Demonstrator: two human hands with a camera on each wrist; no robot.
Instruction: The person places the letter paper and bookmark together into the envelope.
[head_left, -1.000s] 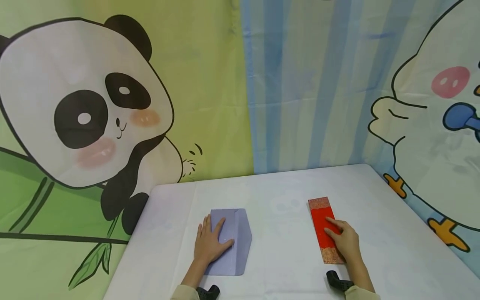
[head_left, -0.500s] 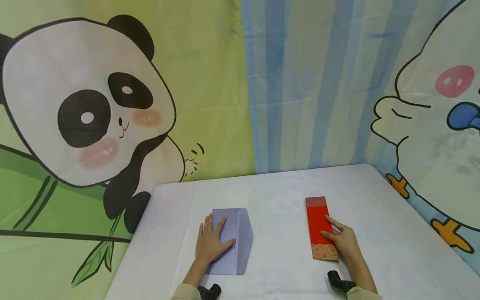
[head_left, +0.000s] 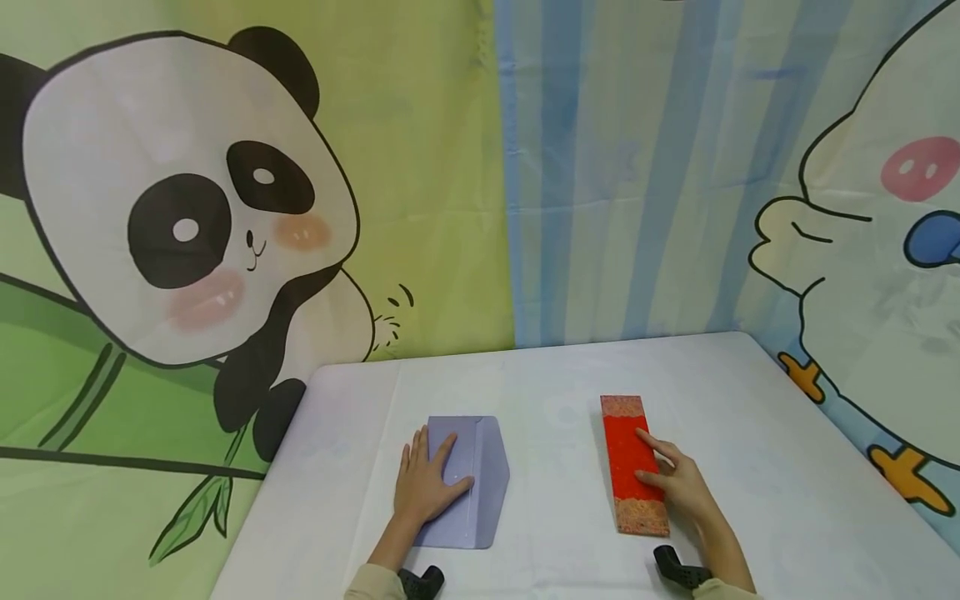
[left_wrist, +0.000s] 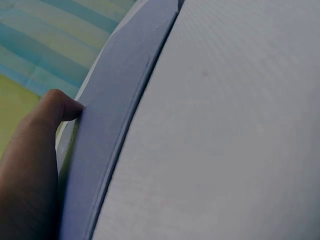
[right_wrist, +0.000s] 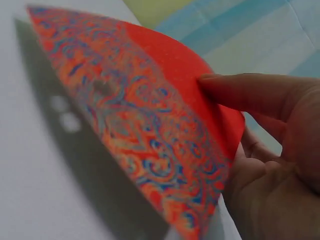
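Note:
A lavender paper envelope (head_left: 493, 479) lies on the white table, its flap side turned to the right. My left hand (head_left: 426, 490) rests on it with fingers spread. In the left wrist view, the thumb touches the face of the envelope (left_wrist: 115, 85). On the right, my right hand (head_left: 684, 482) pinches a red paper packet (head_left: 628, 446) by its right edge. The packet has a patterned band at each end. Seen from the right wrist, the packet (right_wrist: 135, 115) bows and is raised off the table, casting a shadow. Its thumb lies on top, with other fingers behind.
The white table (head_left: 555, 467) has bare surface between the two paper items. Behind it hang a panda-printed curtain (head_left: 427, 183) and a blue striped one (head_left: 600, 183). A black wrist mount (head_left: 678, 568) sits at the right wrist, another (head_left: 422, 583) at the left.
My right hand has moved the red packet to the left across the table. My left hand stays on the lavender envelope. The head view has shifted slightly.

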